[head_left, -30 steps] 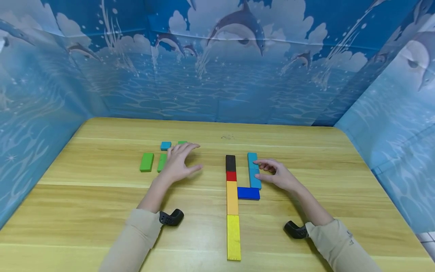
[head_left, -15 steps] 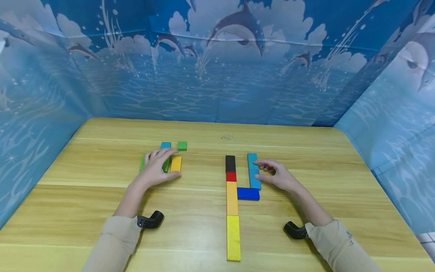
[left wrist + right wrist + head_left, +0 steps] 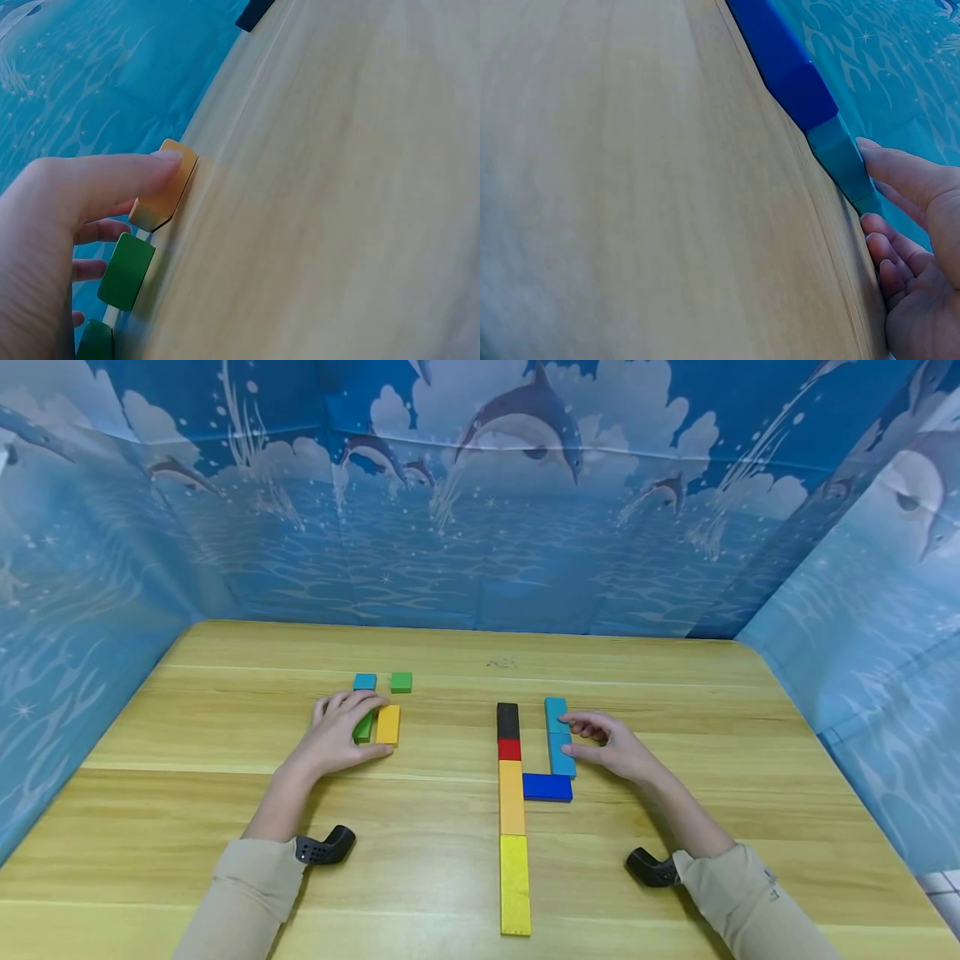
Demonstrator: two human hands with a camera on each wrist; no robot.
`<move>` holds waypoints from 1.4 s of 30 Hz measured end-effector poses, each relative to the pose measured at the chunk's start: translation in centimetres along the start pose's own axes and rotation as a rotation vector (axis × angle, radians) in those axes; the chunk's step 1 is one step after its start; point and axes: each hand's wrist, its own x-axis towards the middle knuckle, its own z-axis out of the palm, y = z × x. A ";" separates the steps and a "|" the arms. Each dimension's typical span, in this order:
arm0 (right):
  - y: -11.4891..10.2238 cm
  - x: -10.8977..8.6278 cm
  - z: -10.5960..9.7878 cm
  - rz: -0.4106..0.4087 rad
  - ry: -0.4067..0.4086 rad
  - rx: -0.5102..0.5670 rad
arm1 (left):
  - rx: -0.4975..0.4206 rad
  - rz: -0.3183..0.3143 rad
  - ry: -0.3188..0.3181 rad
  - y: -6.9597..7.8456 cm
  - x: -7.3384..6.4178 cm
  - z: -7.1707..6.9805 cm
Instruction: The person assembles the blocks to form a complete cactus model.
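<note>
My left hand (image 3: 337,731) pinches an orange-yellow block (image 3: 388,724) at the left, index finger at its far end and thumb at its near end. In the left wrist view, the thumb lies against that block (image 3: 166,191). A green block (image 3: 363,727) shows under the palm, and another green block (image 3: 96,341) is mostly hidden. My right hand (image 3: 611,747) touches two light-blue blocks (image 3: 561,753), set end to end, with thumb and loosely bent fingers at their right side. A dark blue block (image 3: 547,787) lies crosswise at their near end.
A line of black (image 3: 507,721), red (image 3: 509,749), orange (image 3: 512,797) and yellow (image 3: 514,885) blocks runs down mid-table, the dark blue one against its side. A small blue block (image 3: 365,681) and a small green block (image 3: 401,682) lie behind my left hand. A dolphin-print curtain (image 3: 480,552) surrounds the table.
My left hand has moved left and down onto the orange-yellow block, closing thumb and index finger on its ends. The small green block has come into full view. My right hand stays put.
</note>
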 end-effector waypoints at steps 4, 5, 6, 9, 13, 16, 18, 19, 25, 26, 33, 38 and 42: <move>0.0 0.0 0.0 -0.003 -0.001 0.003 | 0.010 0.008 -0.001 0.0 0.0 0.0; 0.0 0.0 0.0 -0.003 -0.001 0.003 | 0.013 0.010 -0.003 -0.1 0.0 0.0; 0.0 0.0 0.0 -0.004 -0.001 0.004 | 0.013 0.010 -0.004 -0.1 0.0 0.0; 0.0 0.0 0.0 -0.002 -0.002 0.001 | 0.013 0.009 -0.010 -0.1 0.0 0.0; -0.2 0.0 0.0 0.011 -0.002 0.002 | 0.008 0.002 -0.018 -0.1 0.1 -0.1; -0.3 -0.1 0.0 0.018 -0.002 0.007 | 0.001 -0.002 -0.019 -0.1 0.1 0.0; -0.4 -0.1 0.0 0.018 -0.001 0.009 | -0.006 -0.003 -0.015 -0.1 0.1 0.0; -0.4 -0.1 0.0 0.017 0.000 0.009 | -0.008 -0.003 -0.013 -0.2 0.1 0.0; -0.2 -0.1 0.0 0.018 0.001 0.003 | -0.017 -0.004 -0.003 -0.3 0.1 0.0; -0.2 0.0 0.0 0.018 0.001 -0.001 | -0.019 -0.004 0.001 -0.2 0.1 0.0; 0.0 0.0 -0.1 0.018 0.004 -0.018 | -0.052 -0.001 0.046 0.4 0.4 0.1; 0.0 0.0 -0.1 0.012 0.001 -0.011 | -0.080 0.008 0.060 1.4 1.2 0.5; -0.1 0.1 -0.1 0.016 0.000 -0.010 | -0.088 0.029 0.085 2.3 2.2 1.1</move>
